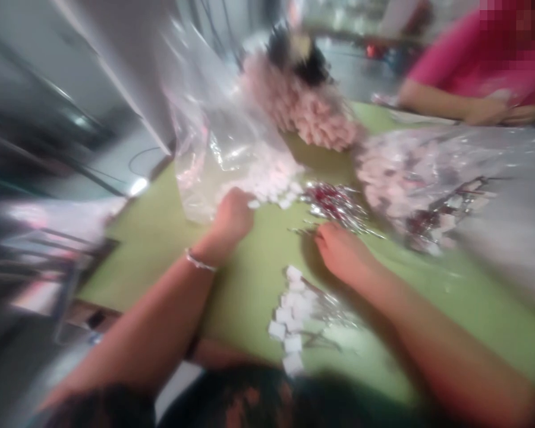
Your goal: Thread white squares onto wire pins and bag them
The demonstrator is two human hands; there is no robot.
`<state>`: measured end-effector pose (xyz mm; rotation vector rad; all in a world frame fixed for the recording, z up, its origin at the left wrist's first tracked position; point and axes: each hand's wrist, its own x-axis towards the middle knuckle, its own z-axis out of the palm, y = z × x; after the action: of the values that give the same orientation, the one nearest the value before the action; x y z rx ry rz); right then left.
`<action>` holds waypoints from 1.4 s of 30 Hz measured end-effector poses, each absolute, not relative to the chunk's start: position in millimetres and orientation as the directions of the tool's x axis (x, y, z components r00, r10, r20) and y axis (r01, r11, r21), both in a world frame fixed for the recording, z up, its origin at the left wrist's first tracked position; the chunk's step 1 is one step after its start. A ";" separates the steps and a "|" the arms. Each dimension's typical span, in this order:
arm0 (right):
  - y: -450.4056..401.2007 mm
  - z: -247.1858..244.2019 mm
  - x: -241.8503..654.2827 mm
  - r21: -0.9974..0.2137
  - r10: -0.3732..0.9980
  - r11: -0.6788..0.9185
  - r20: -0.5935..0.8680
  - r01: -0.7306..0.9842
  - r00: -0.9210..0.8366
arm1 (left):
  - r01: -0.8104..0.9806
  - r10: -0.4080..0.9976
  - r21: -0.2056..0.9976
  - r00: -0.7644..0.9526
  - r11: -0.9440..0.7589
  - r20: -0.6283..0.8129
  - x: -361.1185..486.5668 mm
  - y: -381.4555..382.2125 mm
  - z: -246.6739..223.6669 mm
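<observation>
My left hand [234, 215], with a bracelet at its wrist, is closed at the edge of a pile of small white pieces [271, 181] by a clear plastic bag [218, 142]. What its fingers hold is hidden. My right hand [332, 241] is closed beside a heap of shiny silver and red thin sticks [334, 205]; thin dark stems show at its fingertips, too blurred to tell if gripped. Nearer my body, white square pieces with thin stems [294, 309] lie grouped on the green table [245, 291].
Pink bundled items [312, 113] stand at the back. A large clear bag [410, 178] of pale pink pieces lies at the right. Across the table, a person in a pink shirt [459, 65] rests their arms at its edge. A pale post [120, 59] rises at the left.
</observation>
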<state>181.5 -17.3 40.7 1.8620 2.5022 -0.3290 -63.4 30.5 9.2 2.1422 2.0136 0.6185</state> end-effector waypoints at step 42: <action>-22.6 49.8 184.3 -0.625 0.905 0.337 0.009 0.705 -0.424 | 0.156 0.889 0.973 0.402 0.169 -0.219 -31.3 -0.9 17.6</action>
<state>184.3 -22.6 49.8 1.8001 2.8419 -0.9874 -31.3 -0.9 17.6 1.3171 1.0550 0.6901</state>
